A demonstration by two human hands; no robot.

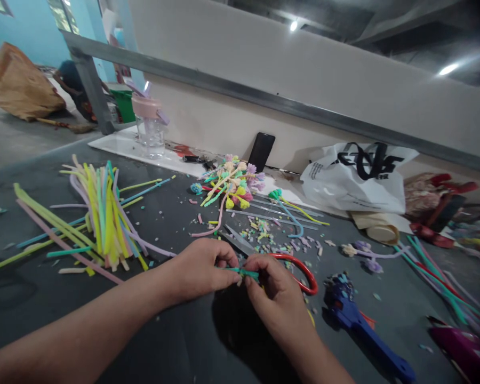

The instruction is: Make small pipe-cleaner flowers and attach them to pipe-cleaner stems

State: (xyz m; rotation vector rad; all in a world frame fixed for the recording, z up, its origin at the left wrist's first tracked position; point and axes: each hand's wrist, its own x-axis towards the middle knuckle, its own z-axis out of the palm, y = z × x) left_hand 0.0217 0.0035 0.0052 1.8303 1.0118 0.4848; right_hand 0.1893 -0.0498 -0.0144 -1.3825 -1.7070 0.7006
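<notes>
My left hand [198, 269] and my right hand [278, 293] meet over the dark table, both closed. Their fingertips pinch a short teal pipe cleaner piece [248, 273] from either side; the fingers partly hide it. Just behind my right hand lie scissors with red handles [311, 280], blades pointing away to the left. Past the blades are small scattered pipe cleaner clippings [260, 229]. A bunch of pipe cleaner flowers [236, 184] rests beyond them. To the left of my hands is a pile of long pastel pipe cleaners [100, 208].
A blue-handled glue gun [362, 325] lies at right, near a purple object [460, 344]. Along the back stand a clear bottle [150, 130], a black phone [261, 152] and a white plastic bag [352, 184]. Clear sticks [276, 216] lie near the flowers. A person [74, 88] bends in the far left background.
</notes>
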